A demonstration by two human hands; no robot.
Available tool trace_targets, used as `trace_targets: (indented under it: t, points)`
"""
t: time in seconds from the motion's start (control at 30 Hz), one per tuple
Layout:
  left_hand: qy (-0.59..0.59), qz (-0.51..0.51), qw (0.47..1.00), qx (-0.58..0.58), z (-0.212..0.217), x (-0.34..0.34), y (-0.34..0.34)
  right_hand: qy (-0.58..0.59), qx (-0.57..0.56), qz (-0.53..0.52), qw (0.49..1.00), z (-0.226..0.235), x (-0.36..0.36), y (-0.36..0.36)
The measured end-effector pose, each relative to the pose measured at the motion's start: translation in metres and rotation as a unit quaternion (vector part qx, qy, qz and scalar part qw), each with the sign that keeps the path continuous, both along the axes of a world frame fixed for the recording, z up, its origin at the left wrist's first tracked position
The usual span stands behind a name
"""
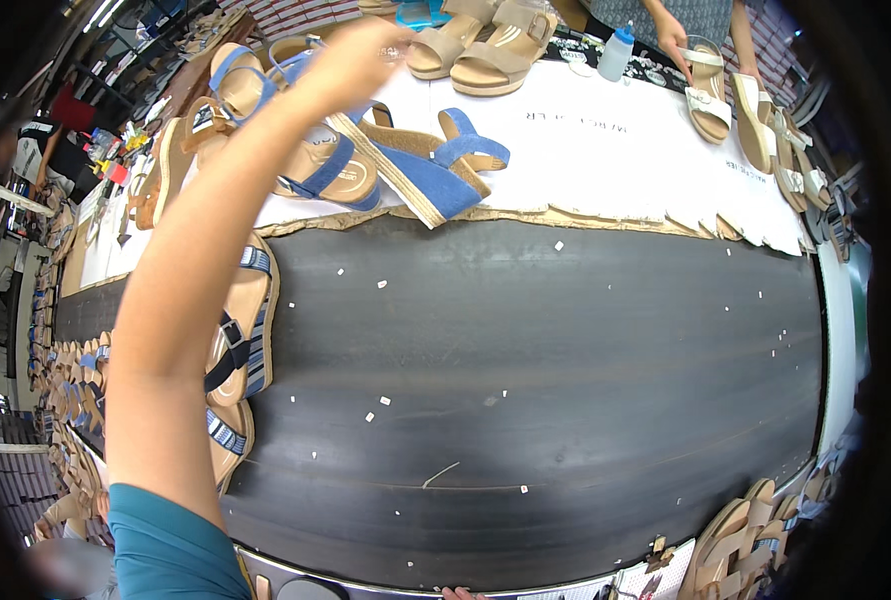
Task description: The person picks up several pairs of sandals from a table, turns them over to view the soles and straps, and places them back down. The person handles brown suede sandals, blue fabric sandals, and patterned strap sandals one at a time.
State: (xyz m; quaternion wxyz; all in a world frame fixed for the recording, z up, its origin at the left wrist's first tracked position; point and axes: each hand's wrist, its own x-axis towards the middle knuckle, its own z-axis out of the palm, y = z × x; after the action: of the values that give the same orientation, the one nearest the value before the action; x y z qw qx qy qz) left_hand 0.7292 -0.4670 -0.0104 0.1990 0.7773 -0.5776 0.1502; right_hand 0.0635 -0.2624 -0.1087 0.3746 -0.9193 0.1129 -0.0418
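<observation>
My left hand (363, 62), slightly blurred, reaches over the far worktable beside a pair of taupe wedge sandals (498, 55). Its fingers look curled together near a small, pale, shiny thing I cannot make out. Below that hand, a blue wedge sandal (443, 178) lies tipped on its side, with another blue sandal (333, 178) next to it. My forearm partly covers striped and dark-strapped wedge sandals (255, 330) at the belt's left. Only a few fingertips of my right hand (460, 593) show at the near edge; whether they hold anything is hidden.
A black conveyor belt (525, 330) with white scraps lies before me. Across it, white paper (585, 130) with a torn edge covers the table. A blue-capped bottle (616, 54) stands there. Another person's hands (673, 45) hold white-strapped sandals (707, 105). More sandals (730, 540) are at the lower right.
</observation>
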Motion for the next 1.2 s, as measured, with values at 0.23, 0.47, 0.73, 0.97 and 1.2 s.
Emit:
trace_targets:
  t: [0.23, 0.47, 0.73, 0.97, 1.2]
  points:
    - [-0.008, -0.007, 0.903, 0.431, -0.018, -0.059, -0.021, -0.041, -0.035, -0.030, 0.998, -0.014, -0.007, 0.014]
    - [-0.133, -0.077, 0.986, 0.071, -0.028, -0.055, 0.021, -0.042, -0.014, 0.001, 0.999, -0.014, -0.005, 0.006]
    - [-0.156, 0.090, 0.962, 0.203, -0.041, -0.074, 0.018, -0.027, -0.013, -0.036, 0.999, 0.003, 0.006, 0.006]
    - [-0.015, 0.213, 0.959, 0.187, -0.037, -0.074, 0.025, -0.057, -0.018, -0.056, 0.997, 0.000, 0.001, 0.012]
    - [0.020, 0.147, 0.958, 0.246, 0.035, -0.103, 0.105, -0.041, -0.026, -0.030, 0.998, -0.012, 0.000, 0.012]
